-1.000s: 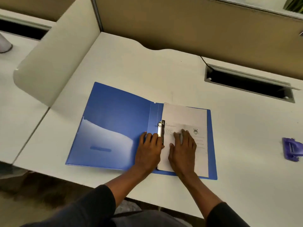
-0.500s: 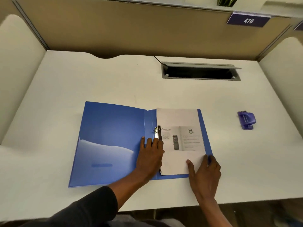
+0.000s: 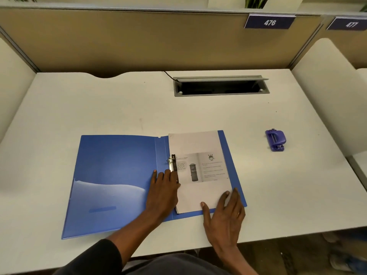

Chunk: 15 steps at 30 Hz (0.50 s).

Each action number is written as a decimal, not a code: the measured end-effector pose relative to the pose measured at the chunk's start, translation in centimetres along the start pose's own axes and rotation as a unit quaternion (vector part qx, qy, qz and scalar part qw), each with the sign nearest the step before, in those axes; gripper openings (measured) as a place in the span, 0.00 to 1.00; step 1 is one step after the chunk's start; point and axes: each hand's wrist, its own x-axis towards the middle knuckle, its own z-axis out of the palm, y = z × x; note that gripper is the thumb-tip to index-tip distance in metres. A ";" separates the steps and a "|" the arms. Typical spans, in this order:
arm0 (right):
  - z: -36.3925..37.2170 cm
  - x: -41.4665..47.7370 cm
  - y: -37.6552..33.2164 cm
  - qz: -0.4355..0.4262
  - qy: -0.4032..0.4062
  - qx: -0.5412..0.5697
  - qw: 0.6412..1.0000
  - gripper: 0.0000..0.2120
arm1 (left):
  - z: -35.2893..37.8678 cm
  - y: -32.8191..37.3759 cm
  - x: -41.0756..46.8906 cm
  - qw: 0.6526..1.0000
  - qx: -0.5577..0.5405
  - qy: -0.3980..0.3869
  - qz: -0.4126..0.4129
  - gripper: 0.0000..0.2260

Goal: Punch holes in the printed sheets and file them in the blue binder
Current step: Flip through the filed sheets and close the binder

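Observation:
The blue binder (image 3: 117, 175) lies open flat on the white desk. Printed sheets (image 3: 200, 171) sit on its right half, threaded on the metal ring clip (image 3: 172, 163) by the spine. My left hand (image 3: 163, 192) lies flat on the spine, fingers against the lower end of the clip and the sheets' left edge. My right hand (image 3: 224, 213) rests with spread fingers on the sheets' lower right corner and the binder's front edge. Neither hand grips anything. A purple hole punch (image 3: 276, 140) stands on the desk to the right, apart from both hands.
A grey cable hatch (image 3: 220, 85) with its lid raised is set into the desk (image 3: 119, 108) at the back. Beige partition walls close the back and both sides. The desk's front edge runs just below my right hand.
The view has swung right and up. My right hand slid from the middle of the sheets down to their lower right corner. My left hand stayed on the spine.

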 end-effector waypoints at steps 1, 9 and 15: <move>0.1 0.1 0.0 -0.004 0.002 0.005 1.000 0.47 | -0.1 -0.1 0.1 1.000 -0.005 -0.001 -0.005 0.18; 0.5 0.2 0.2 -0.070 0.022 0.090 0.993 0.34 | -1.1 0.5 0.0 0.999 -0.006 -0.025 -0.028 0.16; -0.7 -0.3 -1.2 -0.117 0.031 0.341 0.932 0.34 | -2.8 1.1 0.9 0.995 -0.032 -0.050 -0.076 0.19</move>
